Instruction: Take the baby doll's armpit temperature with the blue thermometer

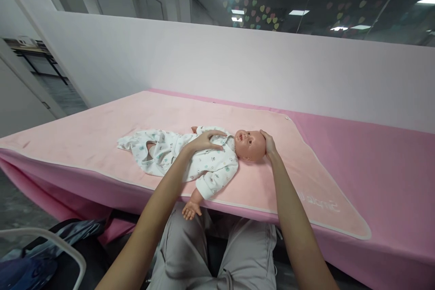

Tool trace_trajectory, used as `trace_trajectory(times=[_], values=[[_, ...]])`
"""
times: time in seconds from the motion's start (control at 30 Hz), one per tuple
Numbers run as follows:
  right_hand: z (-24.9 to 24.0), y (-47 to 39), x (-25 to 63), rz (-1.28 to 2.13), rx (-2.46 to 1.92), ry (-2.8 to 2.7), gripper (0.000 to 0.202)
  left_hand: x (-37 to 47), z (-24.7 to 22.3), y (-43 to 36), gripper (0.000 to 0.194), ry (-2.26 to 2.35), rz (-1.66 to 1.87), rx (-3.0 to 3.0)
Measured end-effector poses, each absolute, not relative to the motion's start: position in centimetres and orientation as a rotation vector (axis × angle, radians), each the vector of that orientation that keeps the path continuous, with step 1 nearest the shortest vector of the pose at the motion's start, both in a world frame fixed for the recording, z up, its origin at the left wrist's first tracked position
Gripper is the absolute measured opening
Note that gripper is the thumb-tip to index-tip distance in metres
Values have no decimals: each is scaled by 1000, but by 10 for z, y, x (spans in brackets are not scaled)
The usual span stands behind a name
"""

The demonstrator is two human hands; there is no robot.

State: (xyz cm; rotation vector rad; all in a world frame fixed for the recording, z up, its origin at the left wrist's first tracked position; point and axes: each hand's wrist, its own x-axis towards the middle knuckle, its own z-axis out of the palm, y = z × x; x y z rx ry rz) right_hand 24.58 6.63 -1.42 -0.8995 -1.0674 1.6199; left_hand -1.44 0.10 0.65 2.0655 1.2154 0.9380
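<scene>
A baby doll (250, 146) lies on its back across a light pink mat, its head toward the right. It is dressed in a white patterned outfit (217, 163) with small prints, and one doll hand (192, 208) hangs over the near edge. My left hand (206, 141) rests on the doll's chest, thumb and fingers spread apart. At the other end, my right hand (269, 143) cups the top of the doll's head, its fingers curved around the crown. The undersides of both hands are hidden.
The light pink mat (312, 181) lies over a pink tablecloth (384, 167). A white wall (238, 63) with glass above stands behind the table. At lower left are a chair's pale frame (57, 240) and a dark bag (30, 272). My legs (190, 253) are under the near edge.
</scene>
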Motion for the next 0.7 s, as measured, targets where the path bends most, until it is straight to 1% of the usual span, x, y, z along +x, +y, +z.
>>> trace_trajectory(times=[0.1,0.17,0.27,0.33,0.43,0.53,0.6,0.7], values=[[-16,66,245,1628,-893,-1070,34,-13,2,4,41,1352,1018,2036],[-17,68,244,1504,-935,-1080,29,-15,-2,9,35,1434,1139,1946],[-19,74,247,1163,-1014,-1151,21,-20,-7,16,35,1442,1328,1718],[-17,76,251,881,-1045,-1236,22,-24,-10,21,35,1411,1388,1564],[-4,70,251,359,-1087,-1415,27,-28,-14,26,33,1334,1403,1452],[16,49,231,-143,-1058,-1690,25,-29,-16,28,31,1266,1414,1428],[26,32,203,-322,-996,-1948,24,-28,-15,28,29,1227,1420,1432],[27,15,155,-474,-1036,-2367,29,-27,-15,27,27,1186,1444,1445]])
